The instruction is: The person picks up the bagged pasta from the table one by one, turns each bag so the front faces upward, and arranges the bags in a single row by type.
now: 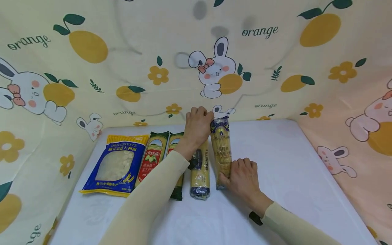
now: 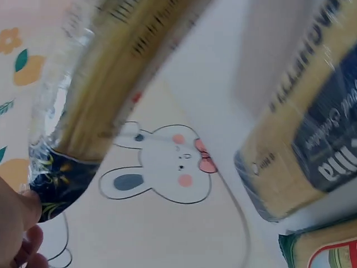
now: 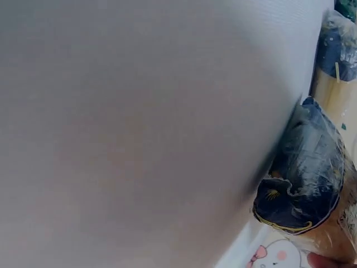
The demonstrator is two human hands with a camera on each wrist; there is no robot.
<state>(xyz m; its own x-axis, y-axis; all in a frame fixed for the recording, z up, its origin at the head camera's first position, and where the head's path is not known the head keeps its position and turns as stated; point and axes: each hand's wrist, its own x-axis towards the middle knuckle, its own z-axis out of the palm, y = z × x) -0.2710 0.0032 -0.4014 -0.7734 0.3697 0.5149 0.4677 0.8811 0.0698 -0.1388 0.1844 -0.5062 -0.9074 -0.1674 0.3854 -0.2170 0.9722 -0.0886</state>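
Note:
A clear pack of spaghetti (image 1: 222, 144) with dark blue ends slants upward on the white table, its far end near the patterned backdrop. My left hand (image 1: 198, 127) pinches that far blue end; the left wrist view shows the thumb (image 2: 21, 215) against it. Lower down, my right hand (image 1: 243, 177) holds the near end from the right, thumb across its front. In the right wrist view the pack's crinkled blue end (image 3: 304, 173) shows, with only a fingertip (image 3: 329, 261) at the bottom edge. Just left lies another spaghetti pack (image 1: 200, 173), partly covered by the left wrist.
Two green-and-red Olivoilà pasta packs (image 1: 153, 154) lie further left, one largely behind the left forearm. A blue-and-yellow orecchiette bag (image 1: 114, 166) is at the far left. The backdrop (image 1: 171, 85) with rabbits and oranges rises along the back and sides of the white table (image 1: 284, 170).

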